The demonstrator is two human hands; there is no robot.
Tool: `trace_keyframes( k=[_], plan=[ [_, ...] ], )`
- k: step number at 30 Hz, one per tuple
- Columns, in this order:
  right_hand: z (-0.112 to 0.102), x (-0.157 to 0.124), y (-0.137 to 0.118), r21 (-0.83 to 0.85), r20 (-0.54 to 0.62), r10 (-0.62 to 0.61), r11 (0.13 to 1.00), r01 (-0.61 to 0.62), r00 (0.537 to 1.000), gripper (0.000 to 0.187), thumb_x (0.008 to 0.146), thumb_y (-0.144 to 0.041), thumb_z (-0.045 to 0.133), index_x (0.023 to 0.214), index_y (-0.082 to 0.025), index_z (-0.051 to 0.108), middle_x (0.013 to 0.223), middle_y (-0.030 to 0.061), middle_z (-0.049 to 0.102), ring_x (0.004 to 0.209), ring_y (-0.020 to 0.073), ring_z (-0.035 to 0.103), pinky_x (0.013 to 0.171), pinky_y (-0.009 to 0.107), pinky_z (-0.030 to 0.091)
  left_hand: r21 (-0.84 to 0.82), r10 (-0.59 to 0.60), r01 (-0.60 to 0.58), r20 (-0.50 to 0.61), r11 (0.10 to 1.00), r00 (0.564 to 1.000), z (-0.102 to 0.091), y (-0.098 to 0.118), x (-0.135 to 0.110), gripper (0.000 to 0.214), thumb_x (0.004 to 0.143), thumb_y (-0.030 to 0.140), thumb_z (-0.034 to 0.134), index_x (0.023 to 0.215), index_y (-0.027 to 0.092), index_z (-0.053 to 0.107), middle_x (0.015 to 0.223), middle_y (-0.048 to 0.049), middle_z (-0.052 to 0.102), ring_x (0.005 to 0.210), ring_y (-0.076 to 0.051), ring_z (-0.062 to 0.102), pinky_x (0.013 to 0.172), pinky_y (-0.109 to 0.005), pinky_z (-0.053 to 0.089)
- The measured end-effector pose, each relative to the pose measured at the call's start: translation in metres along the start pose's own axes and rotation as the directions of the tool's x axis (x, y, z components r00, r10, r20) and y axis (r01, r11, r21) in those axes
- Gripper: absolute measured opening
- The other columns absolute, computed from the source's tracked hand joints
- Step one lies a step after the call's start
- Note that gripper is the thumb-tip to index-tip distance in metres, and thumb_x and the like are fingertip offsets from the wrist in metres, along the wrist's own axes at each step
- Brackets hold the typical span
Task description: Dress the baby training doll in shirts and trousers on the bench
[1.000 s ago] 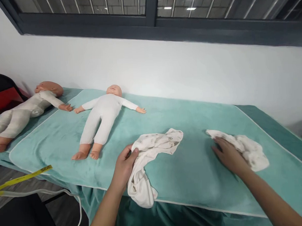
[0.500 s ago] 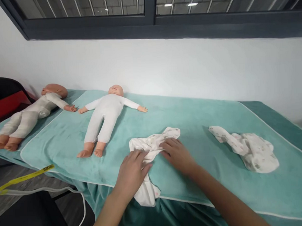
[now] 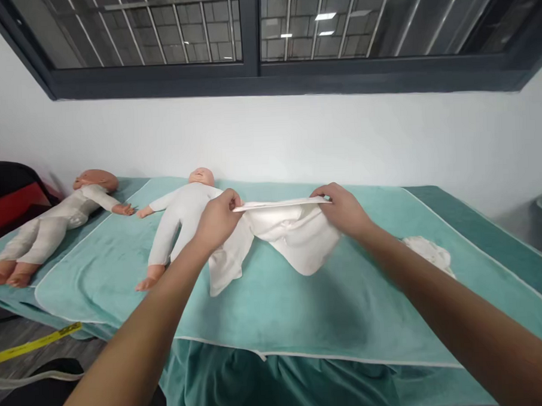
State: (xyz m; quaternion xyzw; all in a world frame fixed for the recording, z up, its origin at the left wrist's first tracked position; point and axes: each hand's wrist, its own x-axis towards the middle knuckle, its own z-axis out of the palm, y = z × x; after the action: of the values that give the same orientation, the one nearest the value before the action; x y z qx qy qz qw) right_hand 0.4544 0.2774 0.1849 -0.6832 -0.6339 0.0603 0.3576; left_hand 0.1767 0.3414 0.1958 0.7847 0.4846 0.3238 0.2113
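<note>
My left hand [image 3: 218,218] and my right hand [image 3: 342,208] each pinch an edge of a white baby garment [image 3: 290,237] and hold it stretched out in the air above the teal towel [image 3: 275,298]. The cloth hangs down between them. Just left of my left hand lies a baby doll in a white suit [image 3: 182,219], on its back, arms spread. A second crumpled white garment [image 3: 428,253] rests on the towel to the right, partly hidden by my right forearm.
Another doll in a beige suit [image 3: 51,221] lies at the far left on the same table. A white wall and dark window frame stand behind. A yellow tape [image 3: 32,344] and a cable lie on the floor at lower left; a red and black seat [image 3: 5,193] is at far left.
My right hand left the right-hand garment and came to the left one. Both hands then took hold of it and lifted it off the towel, spreading it between them.
</note>
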Motion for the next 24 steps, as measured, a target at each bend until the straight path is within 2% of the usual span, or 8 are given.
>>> trace_keyframes(
  k=[5, 9, 12, 14, 16, 19, 21, 24],
  plan=[
    [-0.016, -0.004, -0.001, 0.249, 0.13, 0.102, 0.959, -0.132, 0.986, 0.023, 0.075, -0.023, 0.052, 0.091, -0.022, 0.069, 0.1, 0.0017, 0.069, 0.09, 0.0188, 0.061, 0.075, 0.028, 0.045, -0.329, 0.067, 0.072, 0.394, 0.942, 0.917, -0.006, 0.009, 0.002, 0.03, 0.077, 0.042, 0.065, 0.072, 0.02, 0.045, 0.072, 0.0034, 0.051, 0.066, -0.013, 0.048, 0.059, -0.025, 0.033],
    [-0.04, -0.005, -0.006, 0.307, 0.097, 0.183, 0.929, -0.205, 0.978, 0.024, 0.071, -0.026, 0.055, 0.089, -0.02, 0.07, 0.088, 0.0009, 0.07, 0.077, 0.0173, 0.061, 0.066, 0.026, 0.043, -0.296, 0.125, 0.017, 0.453, 0.955, 0.883, -0.023, 0.021, -0.005, 0.033, 0.079, 0.052, 0.062, 0.087, 0.02, 0.058, 0.086, -0.0003, 0.06, 0.078, -0.017, 0.055, 0.064, -0.026, 0.038],
    [-0.062, -0.008, -0.002, 0.127, 0.034, 0.162, 0.978, -0.165, 0.986, 0.021, 0.071, -0.024, 0.052, 0.081, -0.021, 0.071, 0.084, 0.0011, 0.071, 0.078, 0.0181, 0.061, 0.066, 0.027, 0.042, -0.18, 0.146, -0.06, 0.517, 0.982, 0.843, -0.036, 0.025, -0.007, 0.029, 0.083, 0.05, 0.059, 0.084, 0.021, 0.058, 0.079, 0.0017, 0.056, 0.071, -0.014, 0.051, 0.062, -0.026, 0.035],
    [-0.07, -0.014, 0.001, -0.054, 0.051, 0.119, 0.992, -0.116, 0.992, 0.022, 0.07, -0.021, 0.051, 0.078, -0.022, 0.072, 0.086, 0.0013, 0.072, 0.081, 0.0194, 0.061, 0.068, 0.027, 0.041, -0.126, 0.15, -0.101, 0.482, 0.987, 0.863, -0.038, 0.026, -0.01, 0.026, 0.084, 0.045, 0.059, 0.078, 0.02, 0.054, 0.071, 0.0037, 0.051, 0.064, -0.012, 0.045, 0.06, -0.025, 0.033],
    [-0.067, -0.025, 0.001, -0.146, 0.194, 0.057, 0.989, -0.028, 0.979, 0.026, 0.07, -0.018, 0.051, 0.083, -0.024, 0.073, 0.093, 0.0012, 0.073, 0.085, 0.0204, 0.061, 0.069, 0.027, 0.042, -0.106, 0.175, -0.147, 0.351, 0.983, 0.92, -0.032, 0.028, -0.013, 0.021, 0.083, 0.034, 0.059, 0.073, 0.02, 0.047, 0.067, 0.0048, 0.046, 0.061, -0.011, 0.041, 0.059, -0.024, 0.031],
    [-0.042, -0.044, -0.007, -0.071, 0.501, -0.025, 0.995, 0.07, 0.865, 0.031, 0.078, -0.024, 0.052, 0.102, -0.028, 0.071, 0.101, 0.0021, 0.072, 0.084, 0.02, 0.062, 0.066, 0.026, 0.043, -0.126, 0.204, -0.188, 0.13, 0.974, 0.97, -0.012, 0.038, -0.016, 0.019, 0.08, 0.021, 0.052, 0.068, 0.02, 0.037, 0.065, 0.0049, 0.042, 0.061, -0.011, 0.039, 0.057, -0.023, 0.031],
    [-0.02, -0.051, -0.015, -0.036, 0.604, -0.042, 0.996, 0.08, 0.796, 0.029, 0.082, -0.035, 0.055, 0.108, -0.027, 0.067, 0.096, 0.0025, 0.07, 0.075, 0.0187, 0.061, 0.059, 0.026, 0.041, -0.123, 0.222, -0.214, 0.058, 0.969, 0.973, -0.001, 0.047, -0.015, 0.019, 0.08, 0.02, 0.05, 0.068, 0.02, 0.035, 0.064, 0.0046, 0.041, 0.061, -0.011, 0.04, 0.057, -0.023, 0.032],
    [0.001, -0.046, -0.019, -0.158, 0.523, -0.005, 0.982, 0.103, 0.852, 0.023, 0.089, -0.041, 0.049, 0.098, -0.025, 0.065, 0.086, 0.0019, 0.069, 0.069, 0.0179, 0.058, 0.058, 0.026, 0.037, 0.08, 0.326, -0.324, -0.005, 0.943, 0.945, 0.004, 0.052, -0.008, 0.011, 0.08, 0.015, 0.048, 0.072, 0.02, 0.043, 0.068, 0.0024, 0.049, 0.063, -0.013, 0.045, 0.059, -0.025, 0.033]
  ],
)
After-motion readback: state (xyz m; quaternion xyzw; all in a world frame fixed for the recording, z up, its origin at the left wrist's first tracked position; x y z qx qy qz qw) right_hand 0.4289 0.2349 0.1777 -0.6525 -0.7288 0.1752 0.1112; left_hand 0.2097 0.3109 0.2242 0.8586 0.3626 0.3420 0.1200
